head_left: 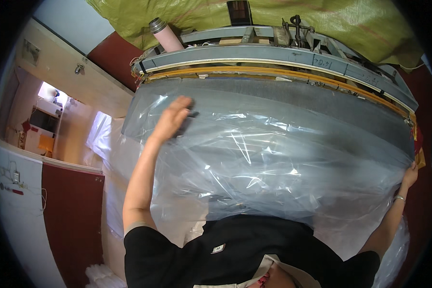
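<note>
A wide sheet of clear plastic (254, 144) spreads over a dark grey work surface (269, 87) in front of me, creased and shiny. My left hand (174, 117) is over the left part of the sheet, fingers stretched out, with a dark shadow under them. Whether it presses on the film or hovers just above cannot be told. Out at the far right edge, my right hand (410, 175) has its fingers closed on the sheet's side, near the corner of the surface. The film hangs down toward my body and past the right side.
Along the back runs a grey metal frame (192, 61) with an orange-yellow strip (254, 71). A pink flask (166, 36), a dark phone-like slab (239, 13) and a metal clamp (297, 31) are behind it, before a yellow-green cover (341, 21). An opening in the wall is at left.
</note>
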A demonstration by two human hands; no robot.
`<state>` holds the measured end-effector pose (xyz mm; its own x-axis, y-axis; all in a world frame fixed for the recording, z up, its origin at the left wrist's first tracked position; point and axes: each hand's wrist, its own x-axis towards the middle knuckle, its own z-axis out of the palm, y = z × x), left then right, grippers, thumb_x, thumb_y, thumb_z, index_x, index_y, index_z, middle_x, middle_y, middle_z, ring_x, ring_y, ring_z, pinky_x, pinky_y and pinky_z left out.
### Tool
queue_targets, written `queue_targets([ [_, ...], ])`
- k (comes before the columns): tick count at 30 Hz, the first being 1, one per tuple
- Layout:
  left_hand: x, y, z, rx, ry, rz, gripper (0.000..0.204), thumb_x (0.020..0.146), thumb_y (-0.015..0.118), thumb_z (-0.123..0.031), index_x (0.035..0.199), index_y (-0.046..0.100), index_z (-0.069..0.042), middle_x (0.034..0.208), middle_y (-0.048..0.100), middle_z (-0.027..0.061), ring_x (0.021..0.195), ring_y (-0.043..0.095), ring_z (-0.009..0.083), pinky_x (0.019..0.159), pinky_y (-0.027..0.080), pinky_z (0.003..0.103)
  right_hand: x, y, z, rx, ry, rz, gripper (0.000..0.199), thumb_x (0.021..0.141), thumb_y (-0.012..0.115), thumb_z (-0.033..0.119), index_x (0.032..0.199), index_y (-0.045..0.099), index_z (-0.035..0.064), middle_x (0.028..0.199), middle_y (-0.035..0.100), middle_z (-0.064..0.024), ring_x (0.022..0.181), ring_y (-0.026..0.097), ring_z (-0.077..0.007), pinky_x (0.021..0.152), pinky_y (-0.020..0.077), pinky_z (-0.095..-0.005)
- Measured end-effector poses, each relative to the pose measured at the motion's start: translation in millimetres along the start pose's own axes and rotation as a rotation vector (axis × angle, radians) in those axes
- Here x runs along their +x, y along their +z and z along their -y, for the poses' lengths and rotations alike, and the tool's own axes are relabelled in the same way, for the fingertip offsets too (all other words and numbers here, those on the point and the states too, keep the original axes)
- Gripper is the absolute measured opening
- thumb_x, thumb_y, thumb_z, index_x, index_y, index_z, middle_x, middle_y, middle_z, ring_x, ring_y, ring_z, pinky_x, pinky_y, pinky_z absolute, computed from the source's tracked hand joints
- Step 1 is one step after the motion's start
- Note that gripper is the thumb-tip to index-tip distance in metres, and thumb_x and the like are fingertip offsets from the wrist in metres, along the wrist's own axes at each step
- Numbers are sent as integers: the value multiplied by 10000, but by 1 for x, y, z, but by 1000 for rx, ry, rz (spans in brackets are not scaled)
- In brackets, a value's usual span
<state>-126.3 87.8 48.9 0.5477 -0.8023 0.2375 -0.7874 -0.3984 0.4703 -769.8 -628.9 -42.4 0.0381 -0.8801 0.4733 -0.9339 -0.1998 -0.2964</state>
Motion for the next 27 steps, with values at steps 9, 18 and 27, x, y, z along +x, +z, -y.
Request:
queue_targets([
  [9, 53, 46, -12, 43, 50, -101, 283, 789, 588, -210, 1016, 597, -41, 1106, 556, 130, 1029, 496, 308, 837, 414, 370, 7, -6, -29, 403, 128, -11, 416, 881, 458, 383, 1033, 556, 8, 949, 605, -142, 862, 564, -260, 761, 431, -339],
  [18, 75, 51, -20, 206, -10, -243, 146, 703, 649, -124, 790, 577, -32, 773, 540, 88, 815, 510, 285, 686, 423, 389, -14, -54, -24, 1146, 427, 103, 368, 881, 494, 335, 1058, 544, 16, 984, 566, -60, 866, 527, -149, 769, 430, -261],
  [27, 91, 58, -26, 158, -113, -492, 125, 825, 460, -137, 807, 499, -19, 661, 525, 170, 603, 514, 344, 569, 424, 414, 63, -42, 7, 1271, 277, -80, 272, 855, 531, 243, 986, 595, 13, 920, 603, -63, 806, 569, -134, 715, 462, -248],
])
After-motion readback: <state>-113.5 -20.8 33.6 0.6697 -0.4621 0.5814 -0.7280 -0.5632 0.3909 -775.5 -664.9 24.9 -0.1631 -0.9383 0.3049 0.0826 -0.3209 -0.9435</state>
